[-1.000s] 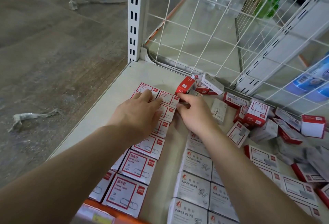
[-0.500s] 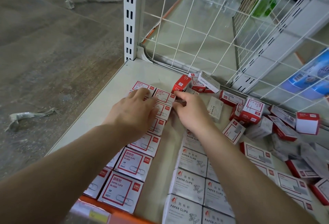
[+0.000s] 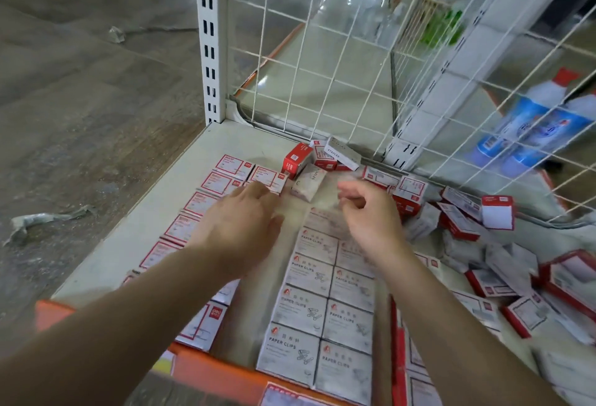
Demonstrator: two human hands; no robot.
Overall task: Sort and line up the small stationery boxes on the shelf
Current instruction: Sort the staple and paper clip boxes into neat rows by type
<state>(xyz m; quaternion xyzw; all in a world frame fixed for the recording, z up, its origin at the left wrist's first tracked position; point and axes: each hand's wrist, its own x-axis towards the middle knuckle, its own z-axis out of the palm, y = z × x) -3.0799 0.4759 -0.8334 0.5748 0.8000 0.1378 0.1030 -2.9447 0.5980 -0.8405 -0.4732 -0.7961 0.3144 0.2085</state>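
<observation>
Far left on the shelf [image 3: 154, 228]: red-bordered boxes [image 3: 222, 184] laid flat in two neat columns running toward the back, labels up, presumably so like sat with like. Over those columns, the left hand [image 3: 240, 228], palm down, fingers extended and close together, apparently resting on or just above the tops (blur hid actual contact), likely squaring the rows. Just ahead, between the hands, a grey staples box [image 3: 308, 183] lying askew, touching nothing orderly, not yet filed. Then the right hand [image 3: 367, 217], raised, fingers loosely curled and holding nothing. Beneath it, grey paper-clip boxes [image 3: 309, 309] set two abreast, edges touching. Farthest right, the unsorted heap [image 3: 464, 221] of red and white boxes, tumbled against the wire mesh [image 3: 322, 60] — most of the job yet undone, by the look of it.
</observation>
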